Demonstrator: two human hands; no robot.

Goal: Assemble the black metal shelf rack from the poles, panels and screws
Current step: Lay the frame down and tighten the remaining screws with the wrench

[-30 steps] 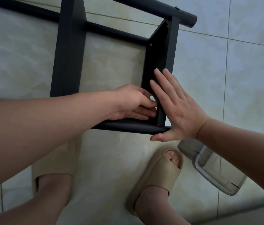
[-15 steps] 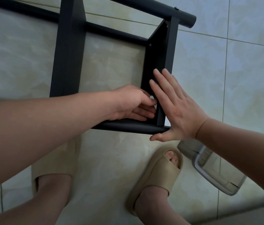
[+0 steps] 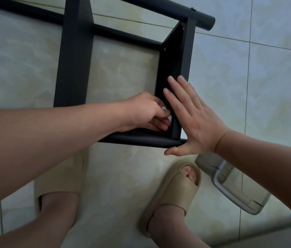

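1. Two hands are busy at a black metal rack (image 3: 123, 35). It lies on its side on the pale tile floor (image 3: 248, 86), right in front of the person's feet.
2. The rack is dull black all over. It is made of round poles and flat panels.
3. One round pole, the near pole (image 3: 141, 139), runs along the side by the feet. The far pole (image 3: 177, 11) runs along the other side and ends in a flat round tip.
4. The end panel (image 3: 173, 65) stands on its edge between these two poles, at the right end of the rack. A small dark screw (image 3: 165, 49) sits near its far corner.
5. A wide panel (image 3: 73, 68) crosses the rack farther to the left.
6. The right hand (image 3: 194, 122) is flat, with straight fingers. It presses on the outer side of the end panel.
7. The left hand (image 3: 146, 111) reaches inside the rack. Its fingers are curled, with the tips at the inner side of the end panel, close to the near pole. I cannot tell if they hold anything.
8. The feet wear tan slippers (image 3: 175, 187). A clear box (image 3: 236, 187) with a grey rim lies on the floor beside the right foot.
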